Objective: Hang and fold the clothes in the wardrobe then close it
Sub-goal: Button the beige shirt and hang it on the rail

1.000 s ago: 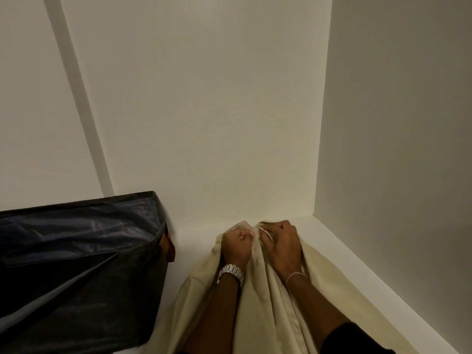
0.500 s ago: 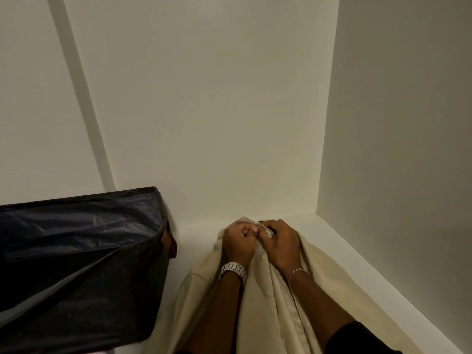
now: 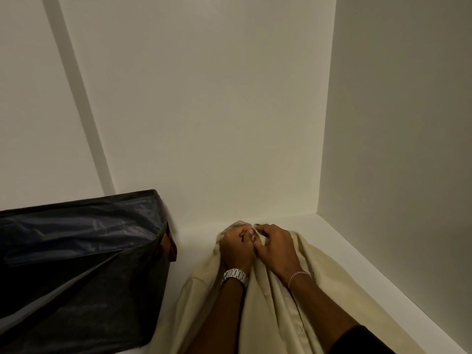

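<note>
Left hand [image 3: 236,247], right hand [image 3: 277,247] gripping cream shirt [image 3: 321,274] on white wardrobe shelf [image 3: 196,241]

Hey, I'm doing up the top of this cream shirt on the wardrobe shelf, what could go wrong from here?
1. Both hands, left hand and right hand, bunch the shirt near its top, so creases may set in.
2. The watch and bracelet lie on the fabric and might snag it.
3. The dark box stands close; a spread sleeve may catch against it.
</note>
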